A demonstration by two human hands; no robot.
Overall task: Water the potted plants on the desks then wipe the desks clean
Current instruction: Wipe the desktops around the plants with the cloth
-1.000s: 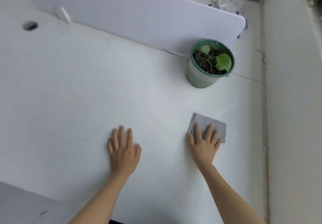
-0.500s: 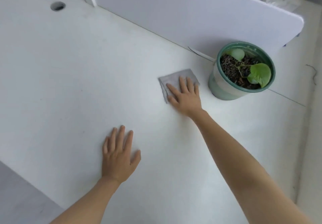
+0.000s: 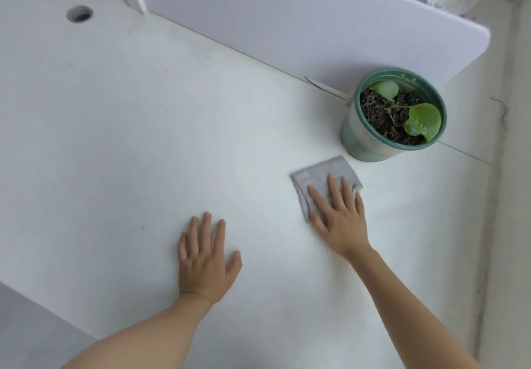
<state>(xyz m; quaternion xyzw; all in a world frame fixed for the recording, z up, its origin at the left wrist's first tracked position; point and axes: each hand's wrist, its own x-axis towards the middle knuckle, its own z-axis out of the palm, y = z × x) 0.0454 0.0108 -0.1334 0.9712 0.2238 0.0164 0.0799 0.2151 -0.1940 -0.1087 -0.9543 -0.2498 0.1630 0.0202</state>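
Surface: smooth, matte white table (image 3: 143, 139), with faint specks on it.

Right hand (image 3: 342, 219): palm down, fingers straight and slightly spread, pressing flat on a small grey folded cloth (image 3: 321, 176). Nothing was gripped and no finger was curled.

Cloth: soft fabric, roughly square, lying flat on the table. Stacked fold edges showed along its left side. Its far corner lay just beside the base of the pot, with a thin gap between them.

Left hand (image 3: 205, 259): palm down on bare table, fingers straight and fanned, holding nothing. It sat near the right hand, to its left, and apart from the cloth.

Plant: round tapered green pot (image 3: 370, 141) with a darker glossy rim and a paler banded wall, standing upright. It was filled with dark, crumbly soil (image 3: 379, 113). A thin stem carried one bright, rounded leaf (image 3: 423, 120) on the right. A paler leaf sat at the back left.

Behind the pot stood a smooth white partition panel (image 3: 287, 24) with a rounded corner. A round cable hole (image 3: 79, 14) was cut in the table at far left.
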